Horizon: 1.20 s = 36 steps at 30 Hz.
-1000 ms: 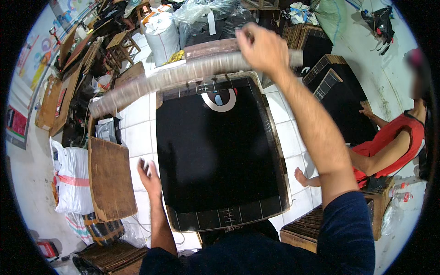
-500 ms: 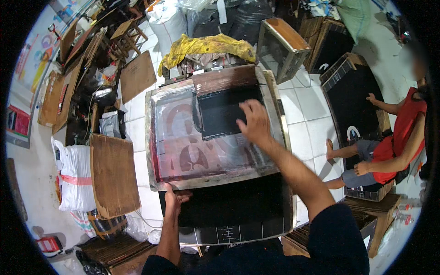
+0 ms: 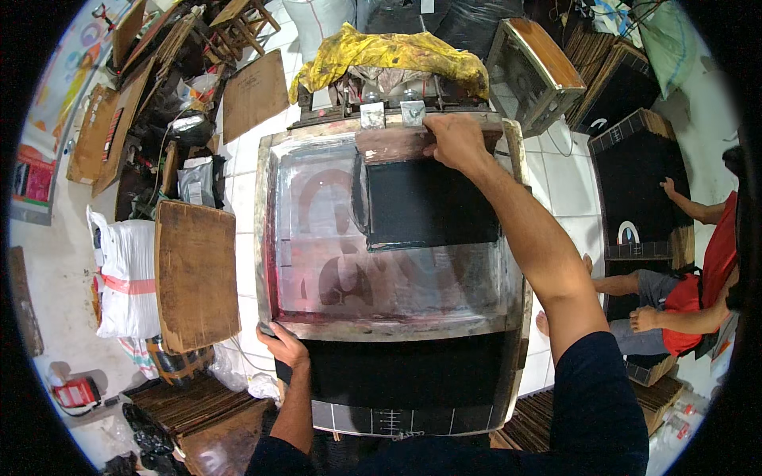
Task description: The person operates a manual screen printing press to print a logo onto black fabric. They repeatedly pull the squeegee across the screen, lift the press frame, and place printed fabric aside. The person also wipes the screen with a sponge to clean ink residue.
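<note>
A screen printing frame (image 3: 381,327) with a translucent, red-stained mesh (image 3: 317,238) lies over a black board (image 3: 413,373). My left hand (image 3: 287,349) grips the frame's near left corner, thumb at its edge. At the far side of the frame, my right hand (image 3: 462,145) is closed over the top edge of a brown wooden squeegee (image 3: 397,145), near its right end. The squeegee leans by the frame's far bar, and its lower edge is hidden. Below it, a black rectangle (image 3: 432,205) covers the mesh's upper right part.
Behind the frame, a stained yellow cloth (image 3: 389,59) drapes over the hinge mechanism. At left stands a brown board (image 3: 196,276) beside a white sack (image 3: 127,278). On the right, a person in red (image 3: 710,270) is next to stacked black boards (image 3: 643,182). A wood-topped metal box (image 3: 536,75) stands far right.
My right hand has moved away from me, from above the black rectangle onto the squeegee. My left hand stays at the near left corner. The camera view has shifted.
</note>
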Tool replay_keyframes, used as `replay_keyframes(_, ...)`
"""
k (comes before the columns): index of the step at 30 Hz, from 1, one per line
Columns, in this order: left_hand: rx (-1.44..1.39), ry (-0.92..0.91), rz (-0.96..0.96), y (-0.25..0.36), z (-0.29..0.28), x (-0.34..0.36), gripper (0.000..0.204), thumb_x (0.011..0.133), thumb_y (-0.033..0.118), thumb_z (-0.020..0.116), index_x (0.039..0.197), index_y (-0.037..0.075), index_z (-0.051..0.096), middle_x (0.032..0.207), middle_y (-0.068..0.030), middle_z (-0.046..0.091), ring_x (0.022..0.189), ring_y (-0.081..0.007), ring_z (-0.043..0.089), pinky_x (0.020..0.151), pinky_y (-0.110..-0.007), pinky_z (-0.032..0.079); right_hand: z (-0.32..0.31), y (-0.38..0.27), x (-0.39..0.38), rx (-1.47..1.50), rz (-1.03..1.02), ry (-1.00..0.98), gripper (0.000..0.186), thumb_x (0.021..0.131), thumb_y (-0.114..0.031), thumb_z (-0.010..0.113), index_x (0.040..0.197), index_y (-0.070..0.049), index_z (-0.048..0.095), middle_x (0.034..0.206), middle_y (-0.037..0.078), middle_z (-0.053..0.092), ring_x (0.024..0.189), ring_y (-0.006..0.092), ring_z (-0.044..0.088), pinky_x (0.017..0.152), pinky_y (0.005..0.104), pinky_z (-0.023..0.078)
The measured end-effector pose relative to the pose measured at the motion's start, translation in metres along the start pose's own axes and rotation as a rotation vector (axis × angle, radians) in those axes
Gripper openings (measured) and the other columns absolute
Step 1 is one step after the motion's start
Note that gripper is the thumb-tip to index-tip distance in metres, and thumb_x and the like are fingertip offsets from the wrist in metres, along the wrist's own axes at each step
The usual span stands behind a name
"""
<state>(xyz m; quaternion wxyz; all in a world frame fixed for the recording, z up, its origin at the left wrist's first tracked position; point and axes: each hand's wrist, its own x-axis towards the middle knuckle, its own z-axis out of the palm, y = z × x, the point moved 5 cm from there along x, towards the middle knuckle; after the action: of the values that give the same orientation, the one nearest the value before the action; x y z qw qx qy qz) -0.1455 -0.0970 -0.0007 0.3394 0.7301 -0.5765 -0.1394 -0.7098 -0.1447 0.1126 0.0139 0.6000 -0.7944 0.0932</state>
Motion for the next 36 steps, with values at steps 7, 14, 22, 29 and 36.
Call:
replay_keyframes(7, -0.040, 0.006, -0.008, 0.006, -0.001, 0.005, 0.064, 0.108, 0.046, 0.047, 0.151, -0.001, 0.039, 0.132, -0.0373, 0.057, 0.116, -0.0535, 0.057, 0.099, -0.054, 0.043, 0.013, 0.000, 0.001, -0.061, 0.079, 0.130, 0.033, 0.077, -0.022, 0.085, 0.104, -0.013, 0.070, 0.101, 0.006, 0.073, 0.100, 0.0271, 0.070, 0.088, 0.0460, 0.049)
replay_keyframes(14, 0.042, -0.015, -0.058, 0.002, -0.003, 0.002, 0.063, 0.108, 0.045, 0.047, 0.148, -0.003, 0.040, 0.125, -0.0381, 0.060, 0.109, -0.0532, 0.060, 0.095, -0.054, 0.046, 0.013, -0.019, -0.049, -0.035, 0.062, 0.106, 0.033, 0.072, -0.017, 0.085, 0.098, -0.012, 0.065, 0.095, 0.006, 0.069, 0.098, 0.0286, 0.067, 0.083, 0.0461, 0.048)
replay_keyframes(22, 0.006, -0.019, -0.018, -0.009, 0.003, 0.007, 0.061, 0.109, 0.042, 0.046, 0.144, -0.008, 0.041, 0.123, -0.0399, 0.060, 0.109, -0.0538, 0.062, 0.092, -0.055, 0.046, -0.004, -0.062, -0.125, 0.031, 0.075, 0.017, 0.037, 0.068, -0.013, 0.086, 0.101, -0.012, 0.069, 0.093, 0.005, 0.069, 0.094, 0.0267, 0.067, 0.082, 0.0437, 0.046)
replay_keyframes(29, 0.031, -0.029, -0.013, -0.004, 0.002, 0.005, 0.065, 0.108, 0.040, 0.047, 0.143, -0.014, 0.039, 0.124, -0.0407, 0.059, 0.110, -0.0542, 0.060, 0.095, -0.055, 0.045, 0.006, -0.011, -0.017, -0.089, 0.084, 0.181, 0.032, 0.075, -0.019, 0.084, 0.103, -0.014, 0.070, 0.103, 0.005, 0.073, 0.101, 0.0267, 0.069, 0.086, 0.0457, 0.048)
replay_keyframes(36, 0.034, -0.014, 0.024, -0.004, 0.001, 0.007, 0.068, 0.109, 0.043, 0.045, 0.144, -0.015, 0.037, 0.125, -0.0408, 0.058, 0.113, -0.0548, 0.059, 0.098, -0.054, 0.045, 0.012, -0.022, -0.046, -0.060, 0.106, 0.079, 0.038, 0.073, -0.018, 0.085, 0.106, -0.014, 0.067, 0.101, 0.005, 0.071, 0.102, 0.0270, 0.068, 0.085, 0.0453, 0.048)
